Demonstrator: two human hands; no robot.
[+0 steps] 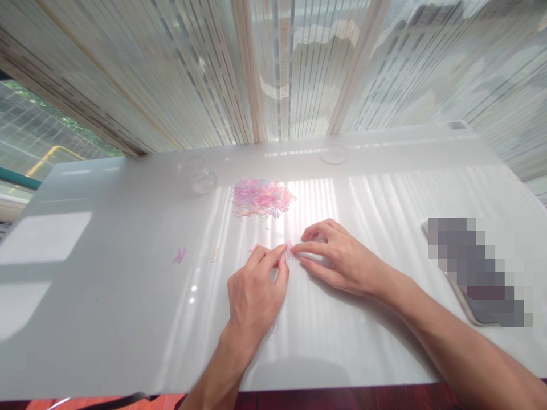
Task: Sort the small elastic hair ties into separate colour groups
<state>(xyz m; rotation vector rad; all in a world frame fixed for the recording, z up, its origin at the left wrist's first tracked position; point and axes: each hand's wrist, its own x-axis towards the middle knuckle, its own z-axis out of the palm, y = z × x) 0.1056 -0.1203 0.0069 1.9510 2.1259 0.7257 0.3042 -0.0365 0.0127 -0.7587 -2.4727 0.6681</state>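
Surface (128, 347), white, striped with sunlight; bearing the following items:

Left hand (257, 287): thumb and index finger brought together, apparently pinching a small clump of pink strands (289, 249) at the fingertips; right hand (342, 259): fingers loosely spread, curved, index fingertip at or just beside the same clump, no grip to be seen;

Mixed heap (261, 198) of thin coloured strands, chiefly pink, with blue and yellow among them; lies beyond both hands, apart from them;

Purple cluster (180, 255), small, well to the left of the hands; pale yellow cluster (215, 253), between it and the left hand; pale purple strands (274, 327), beside the left wrist, partly covered;

Clear round container (204, 182), left of the heap; clear disc (334, 154), near the far edge; dark flat object (482, 285), at right, pixelated, identity uncertain;

Progress, as judged: early; a few small groups set apart, seemingly by colour; the pink clump in hand; the bulk of the strands in the heap, unseparated
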